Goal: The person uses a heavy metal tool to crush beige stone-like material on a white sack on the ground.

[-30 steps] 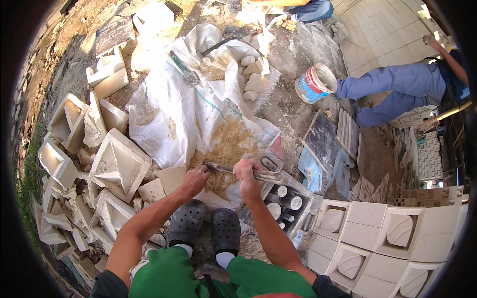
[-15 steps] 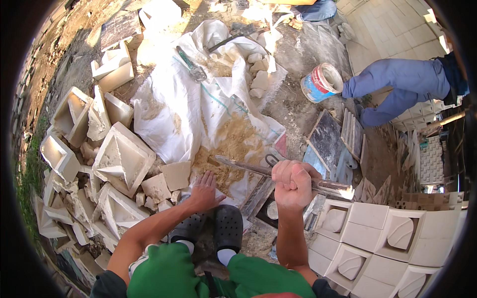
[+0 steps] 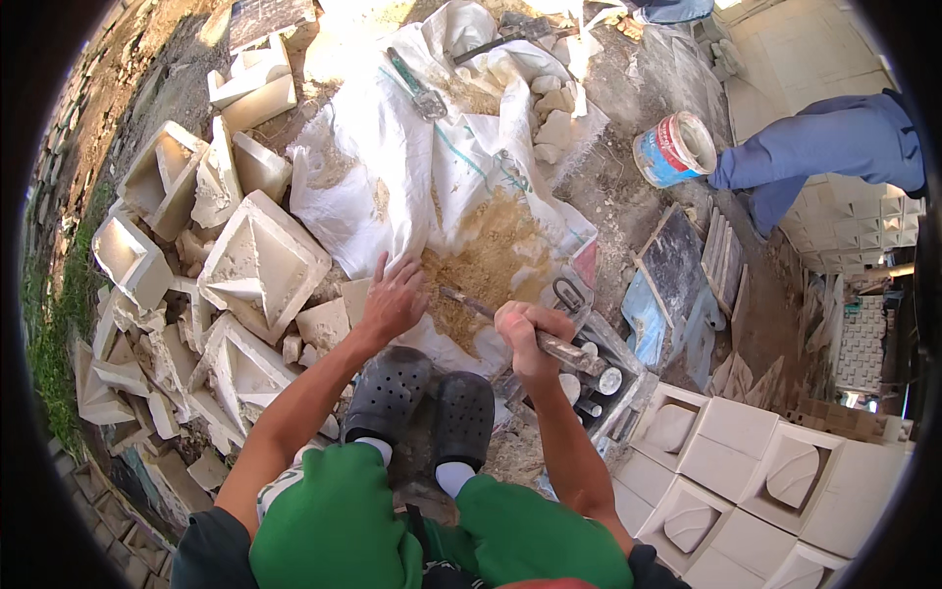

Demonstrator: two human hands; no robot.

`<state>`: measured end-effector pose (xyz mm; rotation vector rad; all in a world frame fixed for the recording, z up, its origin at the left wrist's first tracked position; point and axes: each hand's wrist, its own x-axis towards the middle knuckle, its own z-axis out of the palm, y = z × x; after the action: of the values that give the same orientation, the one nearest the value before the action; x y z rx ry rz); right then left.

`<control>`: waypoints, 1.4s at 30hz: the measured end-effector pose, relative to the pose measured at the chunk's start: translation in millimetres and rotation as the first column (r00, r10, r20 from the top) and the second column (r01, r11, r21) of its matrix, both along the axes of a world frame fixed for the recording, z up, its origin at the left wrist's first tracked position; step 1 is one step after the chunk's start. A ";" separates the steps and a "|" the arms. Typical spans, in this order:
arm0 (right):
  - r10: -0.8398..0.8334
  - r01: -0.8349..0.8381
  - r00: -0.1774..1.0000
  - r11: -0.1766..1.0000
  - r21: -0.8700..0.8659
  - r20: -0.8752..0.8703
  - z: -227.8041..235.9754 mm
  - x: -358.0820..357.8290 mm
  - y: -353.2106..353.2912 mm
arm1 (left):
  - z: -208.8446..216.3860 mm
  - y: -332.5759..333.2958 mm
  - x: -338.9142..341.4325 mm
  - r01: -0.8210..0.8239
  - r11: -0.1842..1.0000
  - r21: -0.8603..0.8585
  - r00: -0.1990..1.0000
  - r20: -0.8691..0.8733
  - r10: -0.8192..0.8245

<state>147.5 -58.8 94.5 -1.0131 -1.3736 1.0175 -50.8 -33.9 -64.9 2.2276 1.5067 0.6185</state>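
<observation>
My right hand (image 3: 533, 339) is wrapped round a long, stick-like tool (image 3: 569, 351), its narrow tip pointing at a patch of yellowish sand (image 3: 491, 245). Whether the tip touches the sand I cannot tell. Fingers spread and holding nothing, my left hand (image 3: 394, 299) is over the near left edge of the sand, close to a white woven sack (image 3: 363, 221) spread under it. Just right of my right hand lies a grey frame (image 3: 633, 393) with pale round pieces inside and a metal loop handle (image 3: 569, 293).
Broken white cast blocks (image 3: 265, 265) pile up on the left. A green-handled tool (image 3: 404, 71) lies on the sack. Beyond it to the right stand a blue-and-red bucket (image 3: 675, 149) and a person in blue trousers (image 3: 814, 147). White patterned blocks (image 3: 731, 447) fill the lower right.
My left hand has lifted from flat on the sack's edge and spread its fingers. My right hand has moved left and down with the stick-like tool, which now slants more steeply. The view has shifted.
</observation>
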 end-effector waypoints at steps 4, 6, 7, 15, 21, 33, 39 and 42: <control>0.082 -0.044 0.965 0.987 0.153 -0.249 76.3 10.4 1.5 | -18.7 3.5 -18.8 0.038 0.991 0.130 0.997 0.056 -0.046; 0.104 -0.055 0.958 0.982 0.183 -0.267 108.0 11.4 -2.5 | -20.4 2.8 -24.5 0.031 0.987 0.158 0.995 0.090 -0.046; 0.086 -0.031 0.951 0.982 0.185 -0.297 115.4 12.4 -7.2 | -18.0 2.9 -23.0 0.024 0.989 0.148 0.995 0.092 -0.038; 0.017 -0.015 0.997 1.000 0.025 -0.082 -8.6 -7.5 -2.9 | -21.1 2.7 -12.4 -0.062 0.975 0.213 0.996 0.082 0.046; 0.019 -0.022 0.992 1.000 -0.021 -0.124 37.9 -4.0 0.5 | -22.2 1.6 -14.2 -0.051 0.988 0.143 0.999 0.020 0.048; -0.169 0.161 0.967 0.985 -0.059 -0.191 -17.3 1.7 -14.6 | -13.1 6.1 -4.1 -0.062 0.989 0.137 0.994 -0.082 0.074; -0.099 0.076 0.974 0.990 -0.116 -0.202 47.8 1.5 -0.6 | -21.9 -0.8 -13.4 -0.050 0.994 0.096 0.993 -0.103 0.060; -0.046 0.070 0.932 0.996 0.055 -0.360 92.6 6.0 -0.8 | -21.4 0.6 -14.3 -0.049 0.992 0.120 0.991 -0.121 0.063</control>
<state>153.5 -59.6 187.1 -0.7671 -1.0625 1.0463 -65.1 -33.3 -86.3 2.3575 1.6377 0.6093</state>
